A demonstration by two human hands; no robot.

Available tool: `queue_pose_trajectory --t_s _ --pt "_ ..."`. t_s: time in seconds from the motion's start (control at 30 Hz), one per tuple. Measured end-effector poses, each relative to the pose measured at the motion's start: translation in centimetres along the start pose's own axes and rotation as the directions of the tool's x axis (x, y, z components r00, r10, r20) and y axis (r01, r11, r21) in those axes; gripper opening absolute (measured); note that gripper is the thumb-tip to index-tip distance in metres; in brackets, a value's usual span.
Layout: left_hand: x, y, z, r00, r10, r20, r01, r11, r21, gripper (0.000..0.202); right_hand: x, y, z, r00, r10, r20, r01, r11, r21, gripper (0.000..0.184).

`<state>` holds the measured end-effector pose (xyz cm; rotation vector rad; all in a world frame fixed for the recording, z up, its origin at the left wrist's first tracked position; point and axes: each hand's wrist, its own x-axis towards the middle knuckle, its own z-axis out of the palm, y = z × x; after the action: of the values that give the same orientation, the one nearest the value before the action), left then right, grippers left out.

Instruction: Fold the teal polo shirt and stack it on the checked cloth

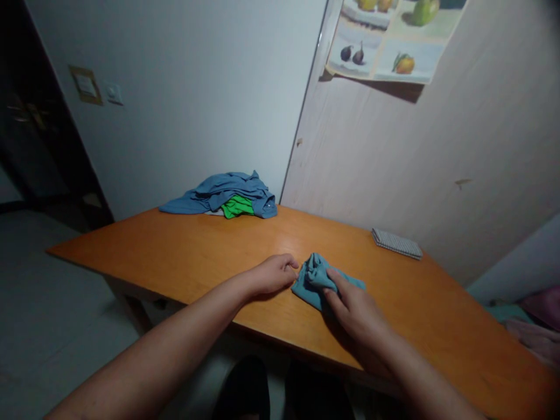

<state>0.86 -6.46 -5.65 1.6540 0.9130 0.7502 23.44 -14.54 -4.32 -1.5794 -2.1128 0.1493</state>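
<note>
A teal piece of clothing (314,284), partly folded and bunched on top, lies near the front edge of the wooden table. My right hand (350,297) grips its raised fold between thumb and fingers, from the right side. At its left edge is my left hand (275,274), fingers curled and closed at the fabric; the exact contact of the fingertips is hard to see. A flat part of the cloth spreads out to the right, behind my right hand.
The orange-brown table (210,251) meets the wall at the back. Against that wall sits a heap of blue clothing (231,186) with a bright green cloth (237,206) under it. A folded checked cloth (396,243) lies at the back right. Fabrics (538,315) show beyond the right edge.
</note>
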Motion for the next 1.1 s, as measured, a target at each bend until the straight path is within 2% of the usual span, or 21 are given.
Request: queue_pose_trajectory --t_s 0.1,0.17,0.23,0.33,0.43,0.5,0.63,0.77,0.9,1.0,1.1 --pt "1.0 -0.7 -0.5 1.0 -0.003 0.023 0.003 1.0 0.011 0.03 0.8 0.7 -0.7 0.993 0.117 0.005 -0.114 0.963 0.245 0.041" --pt "1.9 -1.3 -0.7 0.999 -0.011 0.038 0.01 1.0 0.02 0.033 1.4 1.2 -1.3 0.975 0.222 0.011 -0.205 0.879 0.43 0.04" --pt "3.0 -1.9 -0.7 1.0 -0.003 0.006 0.002 0.999 0.051 0.04 1.7 1.4 -1.7 0.94 0.341 0.022 -0.291 0.767 0.572 0.039" --pt "4.9 -2.3 -0.3 0.994 0.081 -0.069 -0.07 0.987 0.146 0.051 1.8 1.3 -2.0 0.899 0.431 0.081 -0.366 0.635 0.68 0.034" --pt "6.8 -1.8 0.2 0.987 0.162 -0.021 -0.153 0.964 0.215 0.053 1.7 1.0 -2.0 0.893 0.431 0.125 -0.383 0.586 0.714 0.032" --pt "7.9 -1.1 0.6 0.977 0.209 0.047 -0.214 0.955 0.207 0.044 1.7 0.9 -2.0 0.905 0.406 0.128 -0.371 0.604 0.705 0.033" --pt "9.7 -0.1 1.0 0.96 0.248 0.128 -0.267 0.95 0.16 0.02 1.6 1.0 -1.9 0.936 0.341 0.085 -0.316 0.709 0.631 0.035" --pt "10.7 -0.6 1.4 0.973 0.191 0.127 -0.207 0.971 0.123 0.01 1.6 0.9 -1.8 0.953 0.3 0.032 -0.266 0.785 0.559 0.038" --pt "10.9 -1.6 2.0 0.983 0.129 0.133 -0.135 0.99 0.037 0.013 2.0 1.2 -1.5 0.964 0.264 -0.036 -0.216 0.852 0.477 0.043" --pt "10.9 -1.9 2.2 0.984 0.095 0.151 -0.091 0.995 -0.029 0.015 2.1 1.0 -1.2 0.975 0.215 -0.056 -0.185 0.926 0.328 0.046" --pt "10.8 -1.9 2.0 0.983 0.071 0.171 -0.059 0.995 -0.077 0.014 1.4 -0.1 -0.8 0.984 0.175 -0.008 -0.174 0.982 0.074 0.044"
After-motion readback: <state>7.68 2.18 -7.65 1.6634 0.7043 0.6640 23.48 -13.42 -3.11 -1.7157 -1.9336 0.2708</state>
